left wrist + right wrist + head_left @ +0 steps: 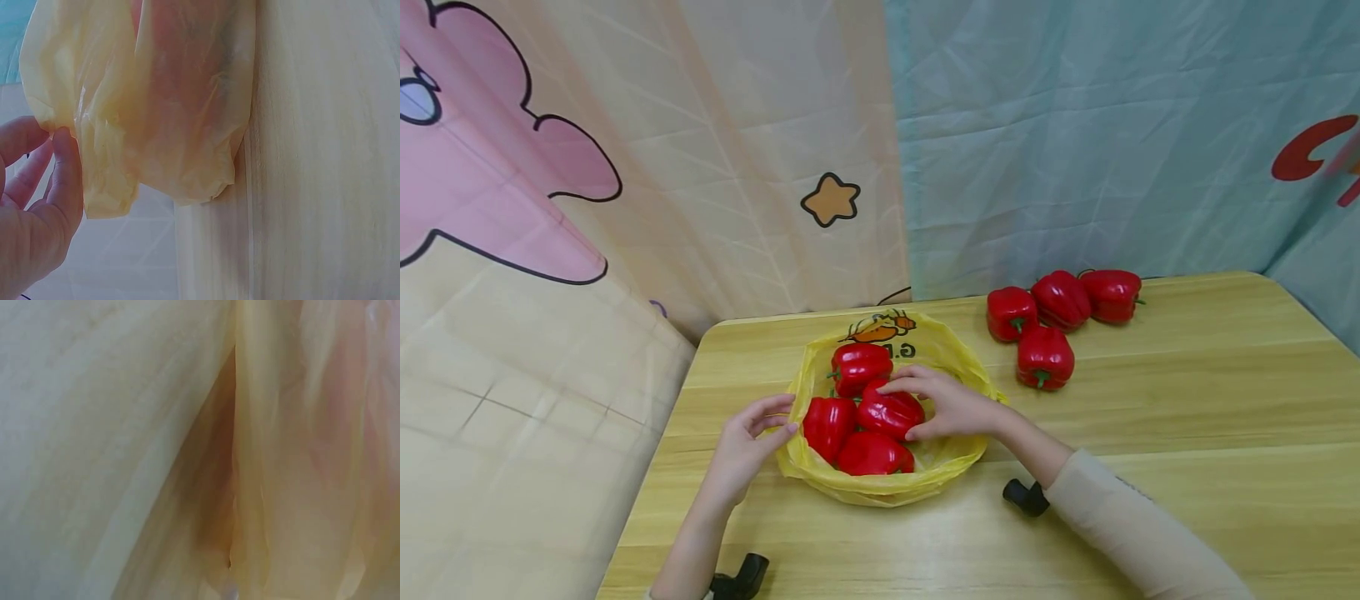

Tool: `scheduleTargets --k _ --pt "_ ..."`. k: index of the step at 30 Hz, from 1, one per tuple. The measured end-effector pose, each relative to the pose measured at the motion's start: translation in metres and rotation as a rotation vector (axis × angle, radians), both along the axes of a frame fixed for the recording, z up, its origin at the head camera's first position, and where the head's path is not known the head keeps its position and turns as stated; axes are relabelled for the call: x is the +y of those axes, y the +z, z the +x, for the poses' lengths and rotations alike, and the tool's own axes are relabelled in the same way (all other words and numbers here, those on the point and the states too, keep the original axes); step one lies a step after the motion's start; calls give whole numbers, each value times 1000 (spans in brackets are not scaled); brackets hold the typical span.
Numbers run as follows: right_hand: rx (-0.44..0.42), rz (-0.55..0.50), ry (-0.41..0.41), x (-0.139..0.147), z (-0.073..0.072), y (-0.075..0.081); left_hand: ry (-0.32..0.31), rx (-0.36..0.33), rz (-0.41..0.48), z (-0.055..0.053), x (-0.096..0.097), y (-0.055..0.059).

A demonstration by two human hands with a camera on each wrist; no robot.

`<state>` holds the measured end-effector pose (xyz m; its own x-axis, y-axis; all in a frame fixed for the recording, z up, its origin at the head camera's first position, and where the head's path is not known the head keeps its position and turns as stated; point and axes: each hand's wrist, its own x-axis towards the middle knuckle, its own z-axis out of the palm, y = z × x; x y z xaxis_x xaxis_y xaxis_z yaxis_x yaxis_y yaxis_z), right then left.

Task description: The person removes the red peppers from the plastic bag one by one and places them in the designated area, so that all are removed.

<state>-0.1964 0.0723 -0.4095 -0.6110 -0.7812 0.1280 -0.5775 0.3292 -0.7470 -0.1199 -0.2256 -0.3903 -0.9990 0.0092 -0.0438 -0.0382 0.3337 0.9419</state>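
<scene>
- A pale wooden table (1187, 433) stood against hanging cloth, cream (745, 167) on the left and blue-green (1060, 150) on the right; the cream side bore a small orange star (831, 200).
- A yellow plastic bag (883, 493) sat on the table, nearer its left edge than its right and close to its far edge, mouth open and facing up.
- A person's left hand (741, 454) pinched the bag's left rim, thumb and fingertips together on the thin plastic; the left wrist view showed that pinch closely.
- The right hand (951, 404) reached in over the bag's right side, thumb and fingers clamped around a glossy red bell pepper (889, 412).
- Three more red peppers lay around it inside the bag: one toward the far edge (861, 369), one at the left (829, 427), one at the near side (874, 455).
- Four other red peppers (1045, 358) clustered outside, right of the bag: three in a row along the table's far edge, the fourth just in front.
- The right wrist view was blurred, mostly yellow plastic with red showing through.
- Black wrist gear (741, 577) showed beneath both forearms, the right one in a beige sleeve (1135, 525).
</scene>
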Motion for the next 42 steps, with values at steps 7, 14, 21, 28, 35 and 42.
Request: scheduleTargets --k 7,14,21,28,35,42 --pt "-11 25 -18 -6 0 -2 0 -12 -3 0 0 -1" --pt "-31 58 -41 -10 -1 -5 -1 -8 -7 0 1 0" --pt "-60 70 -52 -12 -1 -6 5 -17 -4 0 1 0" --pt "-57 61 -56 -12 0 -5 6 -13 -5 0 1 1" --pt "-68 52 -60 -11 0 -5 2 -6 -2 1 1 0" --pt "-73 51 -52 -11 -1 -5 5 -10 -4 0 1 1"
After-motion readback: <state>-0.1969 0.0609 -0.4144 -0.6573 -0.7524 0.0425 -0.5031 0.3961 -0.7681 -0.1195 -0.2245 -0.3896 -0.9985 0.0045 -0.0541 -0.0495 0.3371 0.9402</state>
